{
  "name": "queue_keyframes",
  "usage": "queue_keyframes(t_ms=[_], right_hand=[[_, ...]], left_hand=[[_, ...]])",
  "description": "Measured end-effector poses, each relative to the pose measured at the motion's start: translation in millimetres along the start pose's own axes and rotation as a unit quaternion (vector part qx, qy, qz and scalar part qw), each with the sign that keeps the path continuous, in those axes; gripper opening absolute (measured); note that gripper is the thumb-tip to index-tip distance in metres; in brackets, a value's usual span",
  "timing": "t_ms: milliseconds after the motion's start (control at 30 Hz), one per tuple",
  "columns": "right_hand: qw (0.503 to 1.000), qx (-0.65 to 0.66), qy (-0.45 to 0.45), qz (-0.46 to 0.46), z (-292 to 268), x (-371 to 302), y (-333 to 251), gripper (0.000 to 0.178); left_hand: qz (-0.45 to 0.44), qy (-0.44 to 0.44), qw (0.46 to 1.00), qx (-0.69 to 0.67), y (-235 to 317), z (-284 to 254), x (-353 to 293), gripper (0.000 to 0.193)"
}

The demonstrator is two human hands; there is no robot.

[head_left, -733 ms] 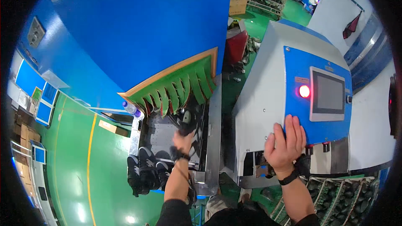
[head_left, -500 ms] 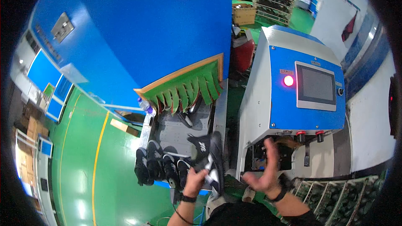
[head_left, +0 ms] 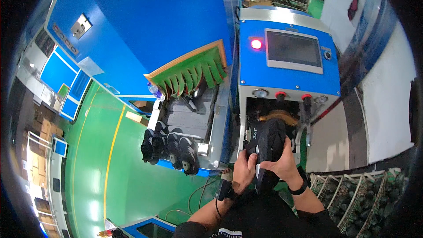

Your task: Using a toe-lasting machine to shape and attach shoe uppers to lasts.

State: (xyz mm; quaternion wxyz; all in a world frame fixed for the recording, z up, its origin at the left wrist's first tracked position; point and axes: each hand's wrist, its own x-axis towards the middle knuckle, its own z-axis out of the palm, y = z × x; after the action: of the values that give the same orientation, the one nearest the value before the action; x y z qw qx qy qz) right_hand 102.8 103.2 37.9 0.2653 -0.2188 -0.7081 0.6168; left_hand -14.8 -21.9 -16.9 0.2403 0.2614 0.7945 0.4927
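A black sneaker (head_left: 269, 143) with pale lettering on its side is held between my two hands, in front of the open bay of the blue-and-white machine (head_left: 288, 83). My left hand (head_left: 243, 169) grips its left side, thumb against the shoe. My right hand (head_left: 284, 162) wraps the right side, with the thumb laid across it. The shoe's far end reaches the bay, where a curved brownish part (head_left: 282, 117) shows. Whether the two touch cannot be made out.
Several black-and-white sneakers (head_left: 172, 147) stand at the near end of the conveyor (head_left: 187, 119). Another shoe sits under the green strip curtain (head_left: 189, 79). The machine has a dark screen (head_left: 294, 49) and a lit red lamp (head_left: 256, 44). A wire rack (head_left: 352, 198) stands at lower right.
My left hand has carried the sneaker right, from the conveyor's end to the machine's bay. My right hand, open before, now grips it too. The view has turned right.
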Motion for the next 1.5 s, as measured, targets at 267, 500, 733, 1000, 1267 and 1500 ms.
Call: queue_keyframes(t_ms=[267,500,733,1000,1267,1500], right_hand=[[0.989,-0.13,-0.006,0.069,-57,-51,-5,0.119],[0.8,0.51,0.156,0.275,-64,-114,94,0.065],[0.966,0.151,0.166,0.129,-86,-59,70,0.082],[0.949,-0.257,0.111,0.145,-65,33,50,0.09],[0.823,-0.509,0.026,0.251,-26,81,65,0.093],[0.815,-0.54,0.075,0.195,-19,84,71,0.095]], left_hand=[[0.219,-0.158,0.902,0.336,7,25,-21,0.031],[-0.146,-0.155,0.97,-0.114,-6,9,-17,0.046],[-0.101,-0.409,0.906,0.034,-60,-9,3,0.049],[-0.09,-0.336,0.936,0.044,-51,-8,26,0.041],[-0.141,-0.313,0.937,0.056,-86,-24,40,0.04],[-0.197,-0.314,0.926,0.068,-85,-29,58,0.049]])
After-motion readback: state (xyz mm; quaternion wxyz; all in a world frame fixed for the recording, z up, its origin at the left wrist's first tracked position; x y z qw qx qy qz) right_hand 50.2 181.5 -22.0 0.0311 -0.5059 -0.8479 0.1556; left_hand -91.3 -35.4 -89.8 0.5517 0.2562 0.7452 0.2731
